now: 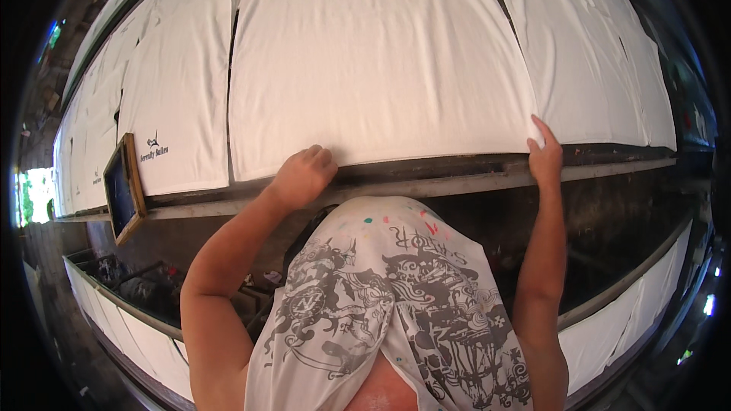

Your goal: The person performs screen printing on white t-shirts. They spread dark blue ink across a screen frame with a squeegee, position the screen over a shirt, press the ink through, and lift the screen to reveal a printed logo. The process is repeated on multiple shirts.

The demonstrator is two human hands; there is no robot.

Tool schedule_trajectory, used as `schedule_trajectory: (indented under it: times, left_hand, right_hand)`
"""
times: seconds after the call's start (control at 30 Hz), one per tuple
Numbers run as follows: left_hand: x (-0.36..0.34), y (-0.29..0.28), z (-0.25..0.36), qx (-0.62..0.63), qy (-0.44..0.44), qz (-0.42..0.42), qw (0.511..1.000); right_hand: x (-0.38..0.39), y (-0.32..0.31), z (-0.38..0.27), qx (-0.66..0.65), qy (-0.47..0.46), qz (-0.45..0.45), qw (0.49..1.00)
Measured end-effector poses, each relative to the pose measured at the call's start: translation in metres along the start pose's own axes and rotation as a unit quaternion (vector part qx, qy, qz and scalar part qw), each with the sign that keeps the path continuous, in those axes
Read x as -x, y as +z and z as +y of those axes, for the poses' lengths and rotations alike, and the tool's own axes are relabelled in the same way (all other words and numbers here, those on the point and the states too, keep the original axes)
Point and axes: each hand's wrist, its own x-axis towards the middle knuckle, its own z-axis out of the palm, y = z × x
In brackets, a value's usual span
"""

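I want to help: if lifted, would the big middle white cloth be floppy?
The white cloth would probably sag, since soft ripples run along it. It's likely light for its size, because it looks thin.

Daylight glares through a bright opening (36, 196) at the far left — the rest of the room lies dim — while a long table's edge (472, 180) spans the view and a second table's rim (145, 315) curves below.

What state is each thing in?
Middle white cloth: spread out, lightly rippled
Printed cloth left of it: spread out
Wooden frame: tilted, beside printed cloth
Shirt: spotted with color
Left hand: fingers curled at middle cloth's near edge, grip unclear
Right hand: index finger extended, at that cloth's right edge
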Motion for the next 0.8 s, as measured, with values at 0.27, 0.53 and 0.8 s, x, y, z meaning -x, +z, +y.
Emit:
schedule_trajectory:
  times: [0.27,0.53,0.8]
  left_hand:
    - [-0.012,-0.003,0.012,0.034,0.012,0.073,0.997]
    - [-0.005,0.000,0.017,-0.018,-0.048,0.075,0.996]
    - [0.008,0.006,0.003,0.048,-0.038,0.094,0.994]
  right_hand:
    - [0.040,0.061,-0.111,0.128,-0.396,0.072,0.906]
    - [0.035,0.116,-0.157,0.068,-0.506,-0.114,0.852]
    - [0.038,0.112,-0.158,0.076,-0.520,-0.137,0.840]
